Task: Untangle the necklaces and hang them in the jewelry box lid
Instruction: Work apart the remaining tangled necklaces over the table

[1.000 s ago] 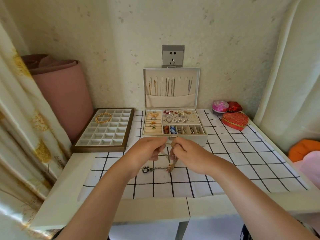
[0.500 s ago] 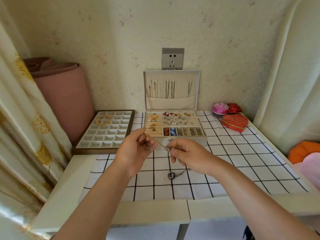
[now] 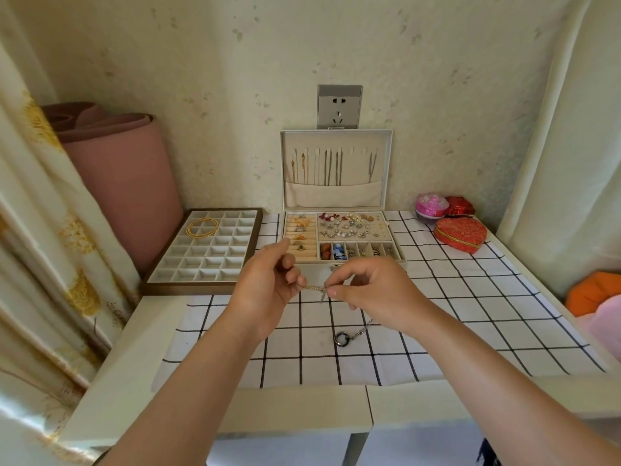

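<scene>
Between left hand (image 3: 265, 289) and right hand (image 3: 373, 292): thin gold necklace (image 3: 314, 287), possibly knotted.

The chain (image 3: 314, 288) looks like fine gold metal, and the ring (image 3: 340, 338) is dark, glossy metal. The lid (image 3: 336, 196) has a matt cream fabric lining; the checked cloth (image 3: 470, 314) is smooth and matt.

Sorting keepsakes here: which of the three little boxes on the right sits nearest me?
The heart-shaped red box; the round pink box and the small red box sit behind it, farther back.
</scene>
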{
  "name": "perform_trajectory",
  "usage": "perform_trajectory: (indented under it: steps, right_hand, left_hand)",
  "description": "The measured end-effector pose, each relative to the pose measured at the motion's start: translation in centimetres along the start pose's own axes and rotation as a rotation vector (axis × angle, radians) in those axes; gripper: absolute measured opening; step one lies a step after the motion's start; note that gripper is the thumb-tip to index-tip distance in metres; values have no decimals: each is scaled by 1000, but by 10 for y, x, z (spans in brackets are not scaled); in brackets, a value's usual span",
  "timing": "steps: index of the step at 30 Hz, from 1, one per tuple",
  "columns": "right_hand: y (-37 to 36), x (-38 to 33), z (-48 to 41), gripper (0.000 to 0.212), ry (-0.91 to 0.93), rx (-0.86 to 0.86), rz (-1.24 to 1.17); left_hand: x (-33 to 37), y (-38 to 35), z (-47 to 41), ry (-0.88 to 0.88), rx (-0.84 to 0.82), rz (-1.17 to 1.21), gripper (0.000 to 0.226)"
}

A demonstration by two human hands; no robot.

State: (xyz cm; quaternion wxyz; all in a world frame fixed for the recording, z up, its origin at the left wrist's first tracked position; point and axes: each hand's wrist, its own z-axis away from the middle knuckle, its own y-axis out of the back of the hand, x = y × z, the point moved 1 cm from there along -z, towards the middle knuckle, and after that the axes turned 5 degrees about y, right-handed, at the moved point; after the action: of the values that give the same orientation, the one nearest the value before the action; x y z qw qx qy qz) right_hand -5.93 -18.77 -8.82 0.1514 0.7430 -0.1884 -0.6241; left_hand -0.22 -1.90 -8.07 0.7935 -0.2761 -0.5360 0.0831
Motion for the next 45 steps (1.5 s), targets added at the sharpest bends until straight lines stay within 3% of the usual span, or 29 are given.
perform_trajectory:
  steps: [2,4,8,12,16,22,25,29,34,37,40,42,45]
  right_hand:
    - [1,1,0,14,-8,22,12]
    - [3,1,-1,12,-16,35,-19]
    - [5,1,-2,4,-14,35,-192]
    - [7,0,-3,10,-27,72,-263]
    - [6,-7,0,24,-53,155,-282]
    - [6,0,-6,30,-134,300,-312]
    - [4,0,-6,26,-165,308,-405]
    - [4,-1,-6,23,-207,273,-543]
    - [7,-2,-9,23,-322,257,-778]
    - [10,0,-11,11,-263,182,-815]
    - [10,5,-11,17,-259,253,-733]
    - [8,5,-10,16,-287,316,-614]
    - [7,7,-8,24,-353,359,-400]
  left_hand:
    - [-2,1,-1,-94,76,-317,11]
    - [-5,4,-3,-157,133,-604,23]
    - [-11,1,0,-130,-105,-933,23]
    - [-14,-3,3,-72,-211,-923,22]
    - [-15,-2,2,-194,-173,-1006,15]
    - [-13,-3,2,-123,-129,-996,25]
    - [-13,-1,2,-97,-93,-865,35]
    - [-11,-4,4,-124,26,-702,24]
    - [-16,-7,4,33,-6,-464,22]
    - [-18,-9,4,71,12,-553,21]
    - [-17,-3,2,-3,14,-843,22]
    - [-16,-1,3,-75,-9,-1046,20]
    - [-16,-1,7,-66,-113,-1108,15]
